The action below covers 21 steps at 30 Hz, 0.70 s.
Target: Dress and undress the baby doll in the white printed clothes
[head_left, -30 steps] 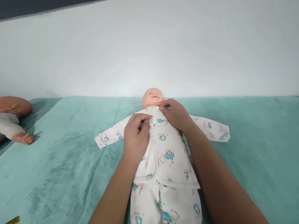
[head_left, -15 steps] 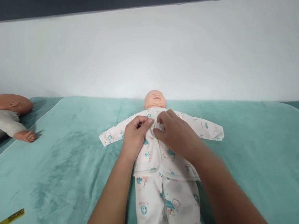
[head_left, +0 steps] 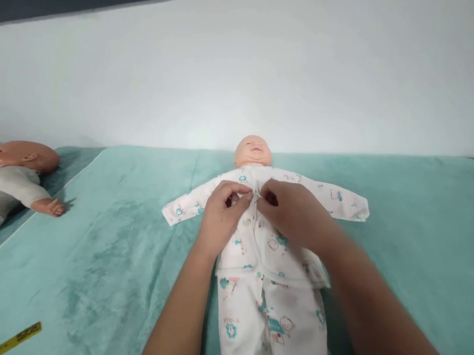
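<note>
A baby doll (head_left: 253,150) lies face up on a teal blanket (head_left: 103,248), dressed in a white printed shirt (head_left: 262,241) and matching trousers (head_left: 268,322). Its sleeves spread out to both sides. My left hand (head_left: 222,217) and my right hand (head_left: 291,211) meet at the doll's chest, each pinching one side of the shirt's front opening, fingertips close together.
A second doll (head_left: 11,176) in grey clothes lies at the far left edge. A yellow tape strip (head_left: 14,341) lies on the blanket at lower left. A white wall (head_left: 229,74) rises right behind the doll's head.
My right hand has come down from the doll's collar to the chest, meeting my left hand at the shirt's front. The view has shifted slightly.
</note>
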Motion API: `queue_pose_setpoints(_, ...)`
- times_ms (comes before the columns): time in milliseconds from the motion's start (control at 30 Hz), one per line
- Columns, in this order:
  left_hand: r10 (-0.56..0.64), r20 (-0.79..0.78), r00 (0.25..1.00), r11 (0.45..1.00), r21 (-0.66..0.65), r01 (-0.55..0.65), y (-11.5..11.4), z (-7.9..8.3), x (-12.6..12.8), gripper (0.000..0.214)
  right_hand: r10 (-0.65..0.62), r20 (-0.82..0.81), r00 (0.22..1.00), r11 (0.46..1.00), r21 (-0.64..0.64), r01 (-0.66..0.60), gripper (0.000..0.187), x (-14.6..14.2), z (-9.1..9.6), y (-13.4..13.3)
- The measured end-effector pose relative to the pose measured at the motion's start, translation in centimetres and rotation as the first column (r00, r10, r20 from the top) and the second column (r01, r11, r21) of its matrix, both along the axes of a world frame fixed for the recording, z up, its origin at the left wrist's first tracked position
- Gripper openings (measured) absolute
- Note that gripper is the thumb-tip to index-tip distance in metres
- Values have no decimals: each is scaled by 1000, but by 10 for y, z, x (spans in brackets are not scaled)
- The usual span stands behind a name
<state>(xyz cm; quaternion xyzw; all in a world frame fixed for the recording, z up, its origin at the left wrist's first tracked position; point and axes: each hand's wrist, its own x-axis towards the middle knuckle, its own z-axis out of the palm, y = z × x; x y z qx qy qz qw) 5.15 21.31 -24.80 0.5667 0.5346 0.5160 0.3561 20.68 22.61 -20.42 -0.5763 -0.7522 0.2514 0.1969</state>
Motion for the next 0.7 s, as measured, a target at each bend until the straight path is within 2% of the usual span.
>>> queue_pose_setpoints(67,3,-1,1000,1000,-13,-3,1,1,-1,8,-1,-254,967,991,-131,-34,16,8,-1,6)
queue_pose_setpoints(133,2,16,1000,1000,-29,-1,1,2,-1,8,-34,-468,883,971,-224,-81,13,13,-4,10)
queue_pose_setpoints(233,9,72,997,998,-68,-4,0,4,2,11,-37,-631,775,953,-257,-163,15,15,-11,14)
queue_pose_setpoints(333,56,125,991,996,-77,-47,-2,6,6,12,-18,-692,721,947,-243,-209,18,15,-15,16)
queue_pose_setpoints(433,54,195,979,996,-75,-40,-3,6,9,13,3,-710,704,948,-223,-229,18,15,-16,17)
queue_pose_setpoints(567,27,283,959,996,-84,-3,-2,3,8,16,28,-674,738,952,-207,-225,17,17,-15,17)
queue_pose_setpoints(700,23,290,957,997,-71,-3,0,0,6,16,68,-640,765,961,-163,-223,15,17,-15,17)
